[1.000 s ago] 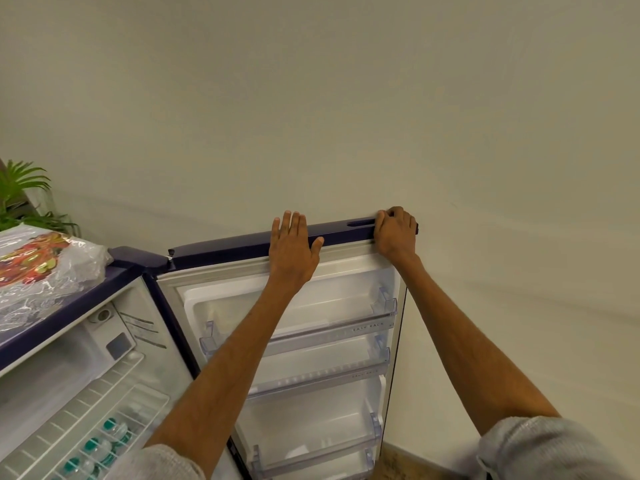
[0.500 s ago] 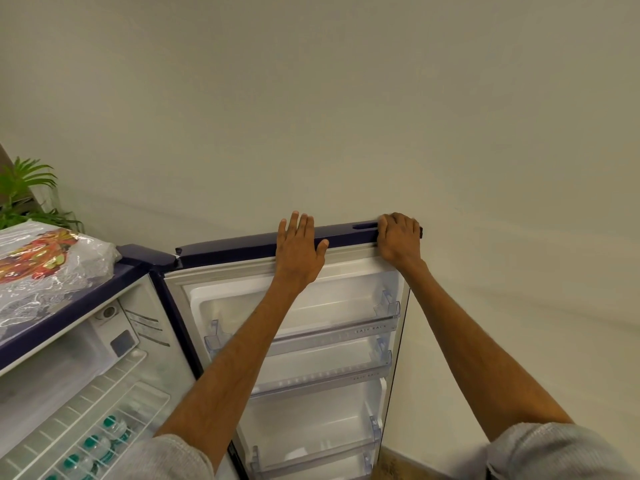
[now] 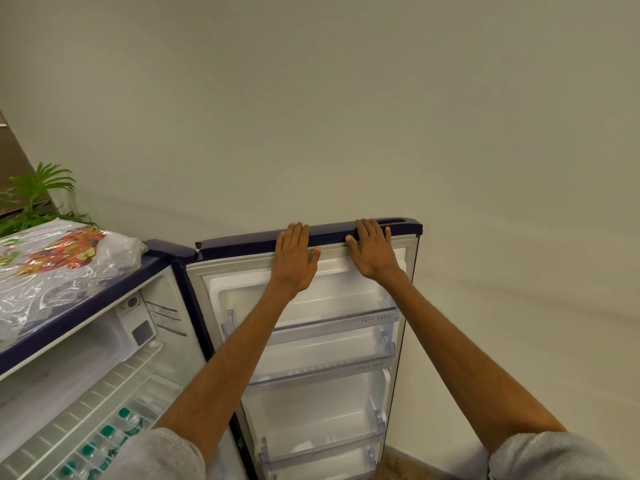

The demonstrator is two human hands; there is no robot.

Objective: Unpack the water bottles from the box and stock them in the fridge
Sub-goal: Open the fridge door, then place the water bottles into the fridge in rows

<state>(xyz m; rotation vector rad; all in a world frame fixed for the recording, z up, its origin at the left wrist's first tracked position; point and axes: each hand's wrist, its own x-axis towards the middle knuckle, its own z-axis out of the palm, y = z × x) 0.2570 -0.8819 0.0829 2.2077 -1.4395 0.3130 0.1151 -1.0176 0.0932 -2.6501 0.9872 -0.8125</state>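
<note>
- The fridge (image 3: 86,308) stands open at the lower left of the frame, and its door (image 3: 242,242) is swung out across the centre.
- A row of water bottles (image 3: 110,438) with green caps lies on a wire shelf (image 3: 62,427) at the bottom left, partly hidden behind the left sleeve. So at least part of the stocking looks done.
- No bottles show in the clear door racks (image 3: 329,327) in the centre and lower centre.
- The box is nowhere in the frame, so I cannot tell whether any bottles are left to unpack.
- The left hand (image 3: 294,258) lies flat on the door's top edge at centre frame, fingers straight and close together, holding nothing.
- The right hand (image 3: 372,252) rests just beside it to the right on the same edge, also flat with straight fingers, holding nothing.
- With both hands bare and on the door, I judge that the person is handling the door rather than carrying bottles, and may be closing it near the end of the task.
</note>
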